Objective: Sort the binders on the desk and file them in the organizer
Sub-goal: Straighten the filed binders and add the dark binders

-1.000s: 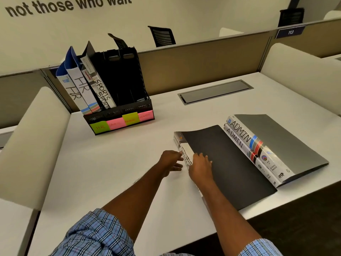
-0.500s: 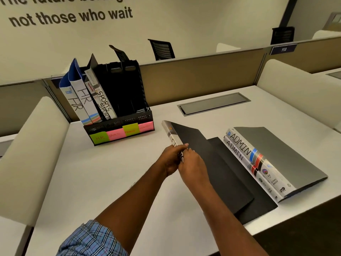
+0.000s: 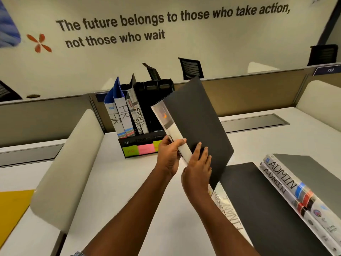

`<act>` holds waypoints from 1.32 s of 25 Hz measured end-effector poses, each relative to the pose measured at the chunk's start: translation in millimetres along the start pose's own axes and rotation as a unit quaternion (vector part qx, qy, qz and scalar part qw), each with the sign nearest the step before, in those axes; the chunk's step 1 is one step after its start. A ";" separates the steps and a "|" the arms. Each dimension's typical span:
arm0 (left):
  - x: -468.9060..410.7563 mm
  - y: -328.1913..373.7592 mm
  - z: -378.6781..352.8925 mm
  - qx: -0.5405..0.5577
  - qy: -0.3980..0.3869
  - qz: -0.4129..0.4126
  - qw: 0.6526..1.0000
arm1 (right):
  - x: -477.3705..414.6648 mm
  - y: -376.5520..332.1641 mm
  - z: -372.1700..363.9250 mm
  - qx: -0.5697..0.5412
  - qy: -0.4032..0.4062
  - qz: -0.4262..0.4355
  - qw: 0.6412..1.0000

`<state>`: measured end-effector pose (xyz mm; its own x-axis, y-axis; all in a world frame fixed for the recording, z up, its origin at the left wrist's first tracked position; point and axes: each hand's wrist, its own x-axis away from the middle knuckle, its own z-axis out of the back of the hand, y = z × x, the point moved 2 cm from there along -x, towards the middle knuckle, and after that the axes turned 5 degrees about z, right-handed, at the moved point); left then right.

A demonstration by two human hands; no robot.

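A black binder with a white spine is raised off the desk, tilted, in front of the black organizer. My left hand grips its spine from the left and my right hand holds the spine and cover from the right. A second black binder with a spine reading FINANCE lies flat on the desk below. Two ADMIN binders with grey covers lie stacked to the right. In the organizer's left slots stand two HR binders and SPORTS binders.
Coloured sticky labels line the organizer's front. Cream padded dividers flank the white desk on both sides. A grey cable hatch lies at the back right. A yellow sheet shows on the neighbouring desk at left.
Both hands took the top black binder off the pile and lifted it up and toward the organizer. The FINANCE binder beneath is now uncovered. The camera tilted up.
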<state>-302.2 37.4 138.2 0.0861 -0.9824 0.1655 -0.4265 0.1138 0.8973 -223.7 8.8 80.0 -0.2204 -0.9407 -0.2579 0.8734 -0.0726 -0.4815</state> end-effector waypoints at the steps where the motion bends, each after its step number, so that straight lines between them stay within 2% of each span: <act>1: -0.2 12.1 5.4 -0.002 -0.003 -0.022 1.000 | -7.1 -12.3 -4.1 -0.026 0.016 0.017 0.999; 4: -4.7 48.5 19.9 -0.026 0.003 -0.074 0.997 | -30.3 -48.0 -13.4 -0.107 0.069 0.077 0.989; 7: -13.6 78.2 39.9 -0.073 0.017 -0.121 0.990 | -56.6 -80.6 -22.9 -0.151 0.070 0.137 0.976; 13: -27.3 107.5 75.1 -0.122 0.043 -0.177 0.976 | -92.0 -121.7 -44.2 -0.241 0.076 0.174 0.952; 16: -35.8 126.8 83.4 -0.153 0.000 -0.211 0.966 | -110.4 -137.8 -52.4 -0.293 0.102 0.210 0.927; 21: -46.3 154.8 73.6 -0.161 -0.106 -0.273 0.942 | -151.3 -150.4 -62.0 -0.390 0.124 0.180 0.894; 24: -59.3 163.7 64.9 -0.168 -0.112 -0.288 0.936 | -179.4 -151.4 -74.0 -0.398 0.114 0.183 0.892; 29: -83.1 171.5 66.0 -0.130 -0.104 -0.262 0.951 | -204.8 -150.3 -103.9 -0.390 0.099 0.190 0.895; 33: -96.4 171.8 69.1 -0.165 -0.100 -0.269 0.943 | -214.0 -142.6 -131.4 -0.392 0.056 0.181 0.900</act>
<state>-446.0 141.5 248.1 0.0247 -0.9153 -0.4020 -0.0629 -0.4027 0.9132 -358.1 264.0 93.8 -0.0639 -0.8134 -0.5782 0.3316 0.5291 -0.7811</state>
